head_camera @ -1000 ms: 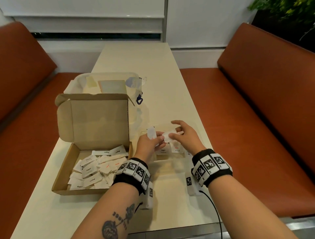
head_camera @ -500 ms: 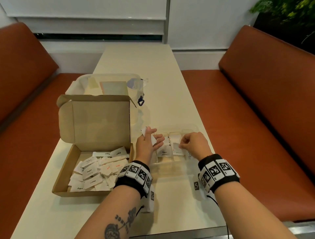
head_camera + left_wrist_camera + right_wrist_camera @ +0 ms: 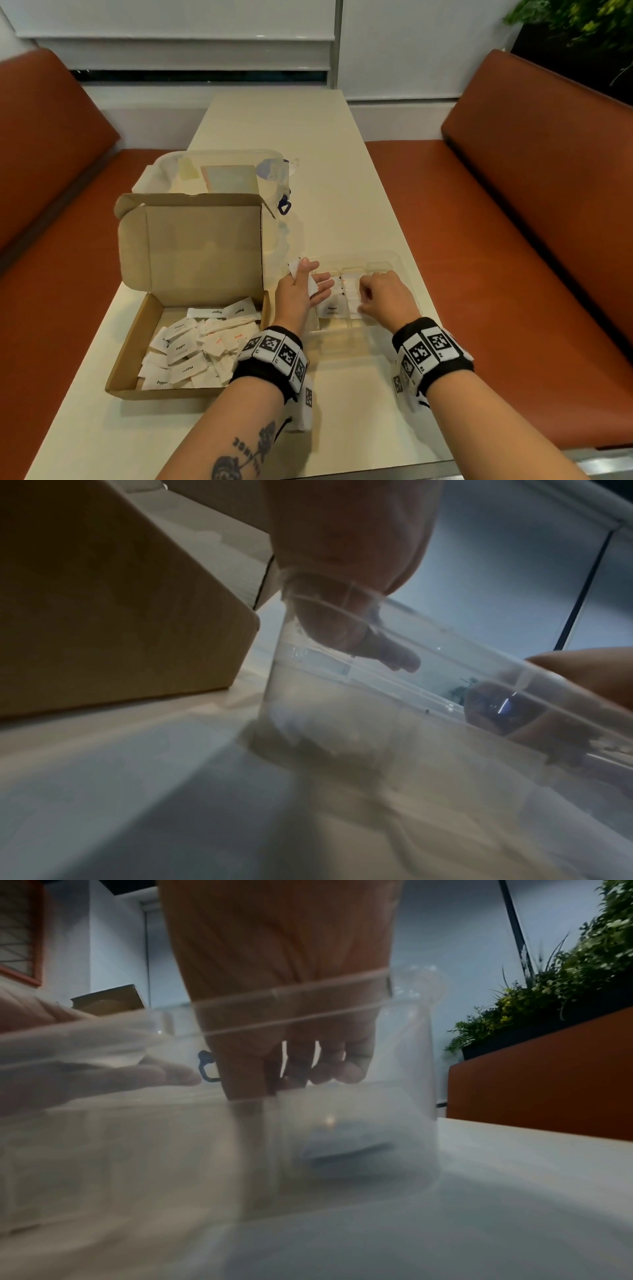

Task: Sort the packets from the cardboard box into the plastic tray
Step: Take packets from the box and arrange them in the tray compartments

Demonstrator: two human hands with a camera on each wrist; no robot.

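So the person is sitting at the end of a long cream counter [image 3: 308, 144] with rust-orange benches [image 3: 531, 212] on both sides. The cardboard box [image 3: 137, 346] sits on their left with its lid flipped up, and there's a loose heap of little white packets [image 3: 191, 353] in the bottom; a few read "Pepper", "Salt" or "Sugar". Right beside it, almost touching, is the clear plastic tray [image 3: 399, 265], split into compartments, with a few packets already lying flat in the middle ones, one of them a "Pepper" packet [image 3: 331, 308].

Both hands are over the tray. The left hand [image 3: 298, 294] has its fingers mostly straight and spread, and a white packet [image 3: 295, 269] is tucked between them near the tray's left edge, with another bit of white showing under the fingers. It's held between the fingers rather than in a fist. The right hand [image 3: 385, 296] is reaching down into the tray with fingers curled downward over the packets there. From the right wrist view the fingertips [image 3: 342, 1069] hang down inside the tray wall, but everything's blurry through the plastic, so I honestly can't tell if its grip has anything in it.

Behind the box there's a clear storage bin [image 3: 219, 171] with a blue latch.
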